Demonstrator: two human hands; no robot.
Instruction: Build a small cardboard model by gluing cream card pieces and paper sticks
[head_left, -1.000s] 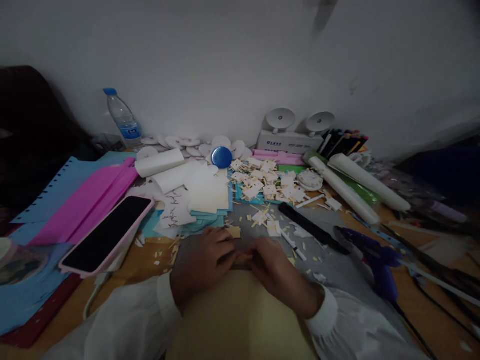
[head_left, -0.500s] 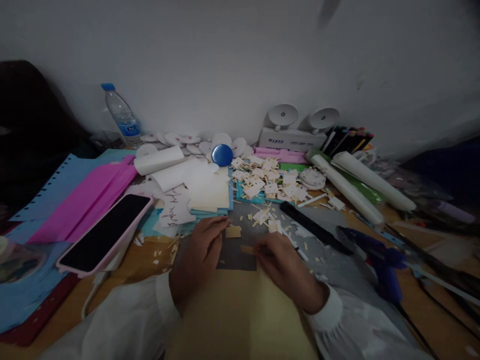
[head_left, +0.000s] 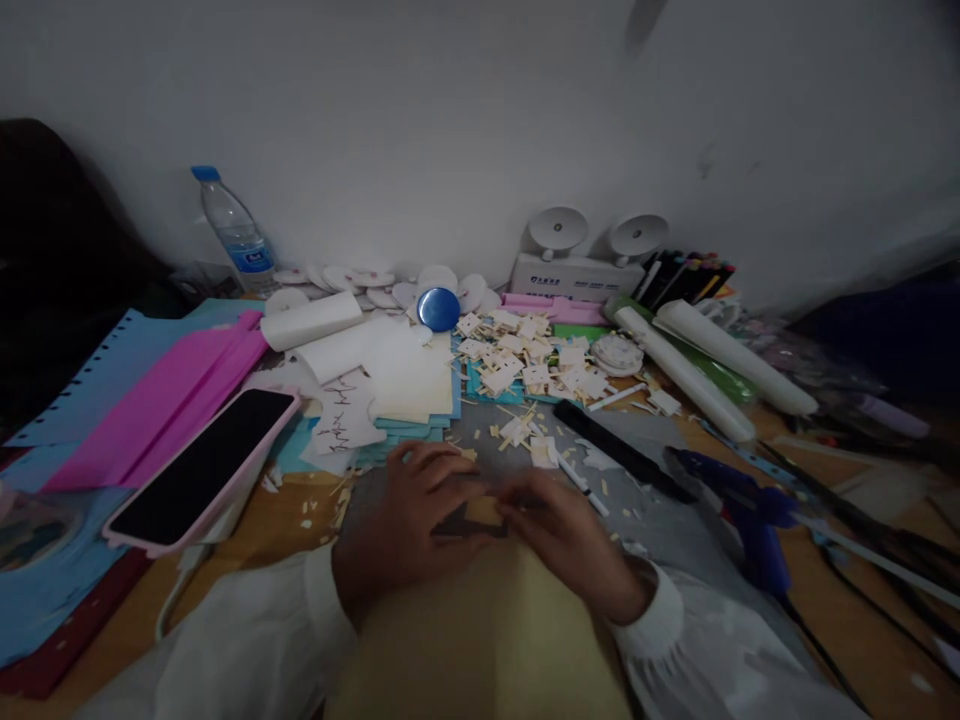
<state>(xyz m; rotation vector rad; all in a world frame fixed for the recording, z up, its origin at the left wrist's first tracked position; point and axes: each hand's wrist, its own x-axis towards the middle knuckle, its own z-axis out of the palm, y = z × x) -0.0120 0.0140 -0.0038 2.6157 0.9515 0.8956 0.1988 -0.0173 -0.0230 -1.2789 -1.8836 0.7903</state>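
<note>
My left hand (head_left: 409,520) and my right hand (head_left: 566,535) meet over a grey cutting mat (head_left: 645,520), just beyond a large cream sheet (head_left: 480,640) that lies in front of me. Between their fingertips they pinch a small cream paper piece (head_left: 484,512). Both hands have fingers curled together on it. A heap of small cut cream pieces (head_left: 525,365) lies further back on the mat and on blue paper.
A phone in a pink case (head_left: 199,465) rests at the left on pink and blue sheets (head_left: 150,400). A water bottle (head_left: 236,235), a blue round badge (head_left: 439,308), white rolls (head_left: 705,370), a black ruler (head_left: 622,450), markers (head_left: 686,280) and a blue glue gun (head_left: 742,510) surround the mat.
My left hand, stretched toward a loose cream piece half a second ago, has drawn back to my right hand. Both now pinch the small piece together.
</note>
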